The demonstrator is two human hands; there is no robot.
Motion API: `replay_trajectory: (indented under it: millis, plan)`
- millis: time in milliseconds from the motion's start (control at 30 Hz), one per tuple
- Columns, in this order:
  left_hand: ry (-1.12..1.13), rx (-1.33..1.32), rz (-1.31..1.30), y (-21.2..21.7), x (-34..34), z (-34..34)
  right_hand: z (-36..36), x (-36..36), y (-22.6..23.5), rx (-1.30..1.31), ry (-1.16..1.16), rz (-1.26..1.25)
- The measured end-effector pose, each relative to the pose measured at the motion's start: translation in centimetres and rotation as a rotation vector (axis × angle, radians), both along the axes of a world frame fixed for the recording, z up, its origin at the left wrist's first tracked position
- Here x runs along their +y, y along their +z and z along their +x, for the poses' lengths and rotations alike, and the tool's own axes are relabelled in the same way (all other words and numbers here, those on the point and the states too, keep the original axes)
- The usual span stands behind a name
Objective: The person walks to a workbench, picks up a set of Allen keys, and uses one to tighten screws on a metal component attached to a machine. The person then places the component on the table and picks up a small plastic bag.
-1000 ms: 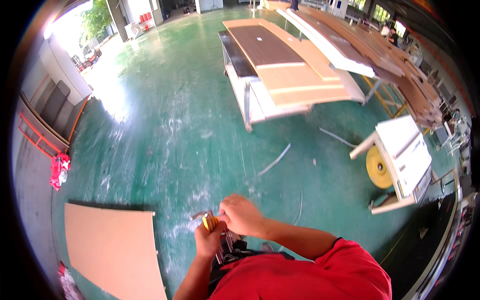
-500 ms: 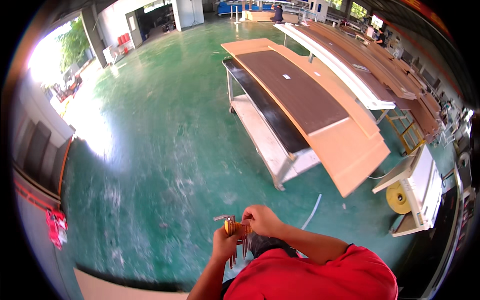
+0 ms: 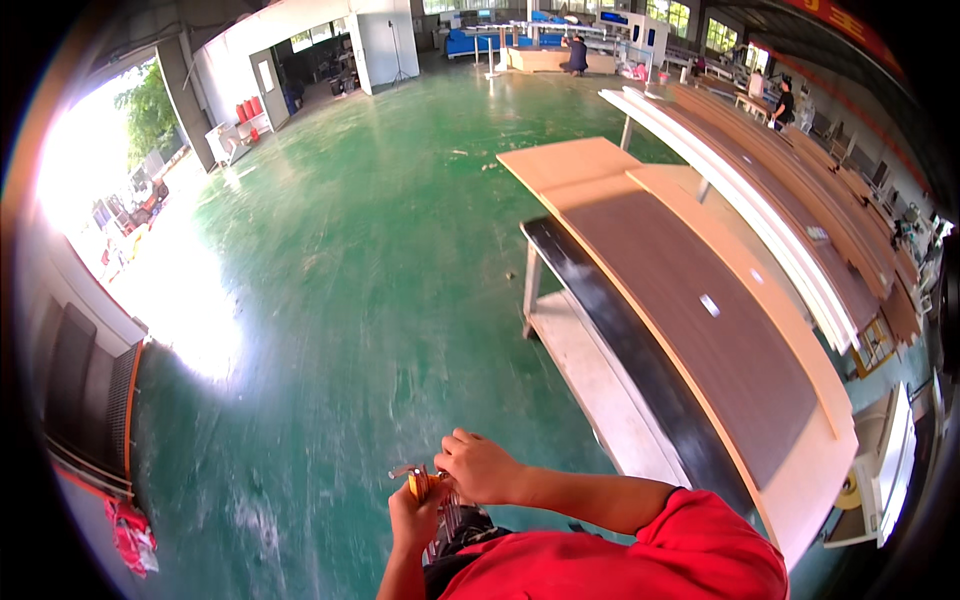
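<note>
Fingers of the left hand (image 3: 415, 520) wrap a small yellow tool (image 3: 421, 483), likely a tape measure, with a metal tip jutting left; the right hand (image 3: 480, 468) closes over it from above. Right of the fingers stands a work table (image 3: 600, 400) stacked with wooden boards (image 3: 700, 300). Beyond the fingers, green floor (image 3: 350, 250) lies open.

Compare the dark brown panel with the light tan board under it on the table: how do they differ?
The dark brown panel is darker and narrower than the light tan board. The panel lies on top; the board sits beneath and sticks out past it at the far end and along the right edge. The panel carries a small pale tag; the board's visible part looks bare. Both are flat, long and lie along the same table.
</note>
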State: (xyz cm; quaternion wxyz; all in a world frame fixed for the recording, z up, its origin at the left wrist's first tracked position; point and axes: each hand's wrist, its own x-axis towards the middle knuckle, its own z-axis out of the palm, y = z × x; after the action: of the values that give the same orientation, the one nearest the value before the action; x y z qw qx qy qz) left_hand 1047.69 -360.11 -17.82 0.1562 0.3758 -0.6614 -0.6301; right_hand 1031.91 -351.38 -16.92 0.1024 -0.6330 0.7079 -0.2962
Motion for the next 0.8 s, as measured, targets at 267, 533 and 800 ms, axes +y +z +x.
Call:
replay_trajectory:
  millis: [267, 533, 800]
  plan:
    - [-0.413, -0.021, 0.259, -5.5, -34.5, -33.3, -30.8, -29.2, -3.4, -0.07, -0.256, 0.147]
    - [-0.667, -0.05, -0.181, -8.3, -62.0, -69.5, -63.0, -54.1, -4.1, -0.134, -0.517, 0.171]
    - [-0.352, -0.116, -0.415, -7.8, -89.4, -105.4, -101.1, -84.8, -4.3, -0.152, -0.378, 0.061]
